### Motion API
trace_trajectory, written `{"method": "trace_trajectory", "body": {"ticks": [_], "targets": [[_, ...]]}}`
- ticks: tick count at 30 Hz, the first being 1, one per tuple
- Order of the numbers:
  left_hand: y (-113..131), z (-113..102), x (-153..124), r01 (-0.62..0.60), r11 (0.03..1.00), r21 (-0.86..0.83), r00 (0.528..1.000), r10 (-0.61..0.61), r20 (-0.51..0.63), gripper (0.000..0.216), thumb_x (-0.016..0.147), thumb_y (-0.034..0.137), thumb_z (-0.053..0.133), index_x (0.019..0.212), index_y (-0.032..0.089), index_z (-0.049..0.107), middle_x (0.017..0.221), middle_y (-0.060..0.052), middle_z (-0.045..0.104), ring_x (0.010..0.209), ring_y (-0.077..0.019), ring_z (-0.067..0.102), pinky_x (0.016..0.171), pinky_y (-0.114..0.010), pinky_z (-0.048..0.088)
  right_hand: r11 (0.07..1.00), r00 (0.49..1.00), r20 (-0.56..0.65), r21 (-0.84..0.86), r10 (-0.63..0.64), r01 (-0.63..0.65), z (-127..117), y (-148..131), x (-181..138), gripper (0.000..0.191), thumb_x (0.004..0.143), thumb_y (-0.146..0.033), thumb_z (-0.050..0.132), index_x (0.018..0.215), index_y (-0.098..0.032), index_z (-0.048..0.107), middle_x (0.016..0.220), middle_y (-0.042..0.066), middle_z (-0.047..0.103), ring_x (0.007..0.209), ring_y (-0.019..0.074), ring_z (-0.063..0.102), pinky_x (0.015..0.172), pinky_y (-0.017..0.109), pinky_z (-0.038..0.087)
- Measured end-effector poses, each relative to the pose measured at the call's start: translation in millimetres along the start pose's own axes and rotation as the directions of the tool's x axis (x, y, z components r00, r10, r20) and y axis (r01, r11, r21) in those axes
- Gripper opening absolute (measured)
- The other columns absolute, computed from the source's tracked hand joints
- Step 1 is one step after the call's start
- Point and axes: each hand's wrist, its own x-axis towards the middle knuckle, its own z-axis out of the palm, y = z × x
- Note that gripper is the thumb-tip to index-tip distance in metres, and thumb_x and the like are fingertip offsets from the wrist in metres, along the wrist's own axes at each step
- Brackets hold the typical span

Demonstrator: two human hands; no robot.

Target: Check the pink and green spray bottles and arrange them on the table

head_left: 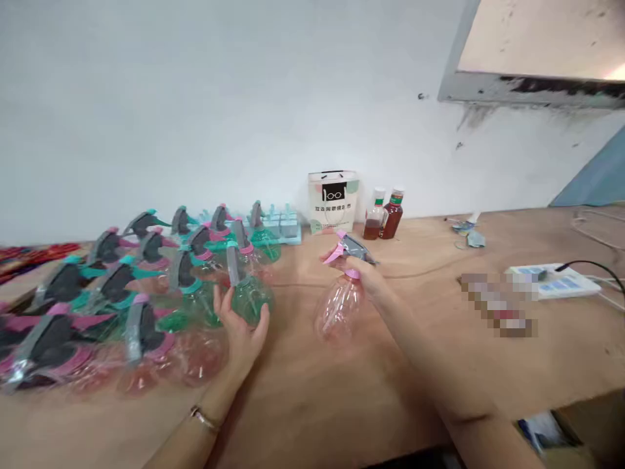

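So the pink spray bottle (pixel 339 312) is in the right hand (pixel 365 272), fingers wrapped round its neck just under the grey head, body hanging below and a bit left of the hand. Long axis is roughly upright, top leaning slightly right. Can't tell if its base touches the bench (pixel 312 417) or floats just over it.

Left hand (pixel 243 335) is off to the left of that, fingers and thumb spread round the lower body of a green spray bottle (pixel 251 296), which stands more or less upright. Honestly can't tell if it's gripping or just resting there. The pink one sits to the right of the left hand with bare bench between, so the right hand is clearly the nearer one. The other spray bottles (pixel 141 326) crowd together left of the left hand.

Writing: beyond the right hand, the paper bag (pixel 333 220) has a glasses logo and what looks like 互连网眼镜超市; smaller lines too tiny. The sauce bottles (pixel 392 218) further right have green neck labels, nothing legible.
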Motion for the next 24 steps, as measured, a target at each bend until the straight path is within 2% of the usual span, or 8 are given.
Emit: {"method": "trace_trajectory", "body": {"ticks": [2,5,8,11,13,18,22,24], "targets": [[0.7,2.7,-0.6,0.04,0.999,-0.011,0.999,-0.041,-0.002,0.08,0.079,0.026,0.071,0.146,0.016,0.028,0.157,-0.022,0.02,0.154,-0.0325,0.012,0.124,-0.055,0.013,1.0,1.0,-0.016,-0.007,-0.005,0.005,3.9,-3.4,1.0,0.013,0.055,-0.025,0.059,0.066,-0.022,0.063,0.06,-0.002,0.061,0.052,0.0137,0.051,0.045,0.024,0.042],[0.3,5.6,-1.1,0.086,0.996,-0.021,0.996,-0.086,0.007,0.08,0.079,0.026,0.071,0.145,0.016,0.028,0.158,-0.022,0.019,0.154,-0.0329,0.013,0.125,-0.054,0.013,0.999,0.999,-0.032,-0.007,-0.032,0.032,6.1,-7.2,1.6,0.008,0.054,-0.024,0.056,0.061,-0.022,0.06,0.056,-0.001,0.059,0.049,0.0128,0.047,0.042,0.024,0.037],[-2.1,6.5,-1.6,0.109,0.994,-0.018,0.994,-0.109,0.022,0.081,0.079,0.027,0.07,0.147,0.016,0.026,0.159,-0.023,0.017,0.154,-0.0327,0.014,0.125,-0.054,0.015,0.996,0.996,-0.01,-0.01,-0.086,0.086,4.6,-8.1,0.3,0.013,0.056,-0.024,0.056,0.067,-0.023,0.062,0.061,0.0,0.062,0.057,0.0162,0.055,0.054,0.028,0.046],[-5.9,6.8,-1.5,0.138,0.99,-0.026,0.99,-0.138,0.013,0.085,0.08,0.027,0.07,0.149,0.015,0.022,0.159,-0.023,0.017,0.154,-0.0326,0.014,0.125,-0.053,0.016,0.996,0.988,0.128,-0.027,-0.081,0.085,4.9,-7.4,-3.5,0.014,0.058,-0.025,0.057,0.07,-0.023,0.064,0.067,0.001,0.065,0.075,0.0222,0.064,0.073,0.035,0.052],[-8.8,7.3,-0.4,0.168,0.985,-0.051,0.986,-0.167,0.014,0.089,0.079,0.028,0.07,0.151,0.015,0.02,0.159,-0.022,0.018,0.153,-0.0326,0.015,0.125,-0.051,0.016,0.996,0.981,0.18,-0.041,-0.071,0.08,8.4,-7.3,-7.6,0.011,0.057,-0.025,0.057,0.066,-0.023,0.063,0.066,0.002,0.065,0.074,0.0227,0.064,0.073,0.036,0.051],[-14.5,9.0,4.3,0.286,0.951,-0.119,0.957,-0.279,0.074,0.097,0.076,0.032,0.073,0.152,0.013,0.017,0.155,-0.022,0.028,0.147,-0.0325,0.03,0.125,-0.049,0.021,0.994,0.991,0.124,-0.086,-0.056,0.067,21.7,-7.4,-16.6,0.006,0.054,-0.022,0.054,0.057,-0.021,0.059,0.06,0.002,0.062,0.059,0.0178,0.056,0.059,0.031,0.046],[-15.1,8.9,5.2,0.344,0.928,-0.142,0.938,-0.335,0.088,0.094,0.075,0.033,0.074,0.149,0.014,0.02,0.152,-0.021,0.033,0.145,-0.0321,0.034,0.123,-0.05,0.024,0.997,0.98,0.19,-0.047,-0.055,0.065,25.8,-3.4,-16.8,0.013,0.055,-0.024,0.055,0.066,-0.022,0.062,0.068,0.004,0.067,0.076,0.024,0.065,0.073,0.036,0.051],[-14.1,8.4,4.5,0.336,0.93,-0.15,0.941,-0.325,0.093,0.09,0.076,0.033,0.073,0.148,0.015,0.022,0.15,-0.02,0.035,0.145,-0.0312,0.035,0.123,-0.05,0.024,0.995,0.981,0.176,-0.057,-0.075,0.087,26.4,-1.1,-16.2,0.013,0.057,-0.024,0.057,0.069,-0.023,0.063,0.069,0.003,0.067,0.08,0.0249,0.066,0.078,0.038,0.051]]}}
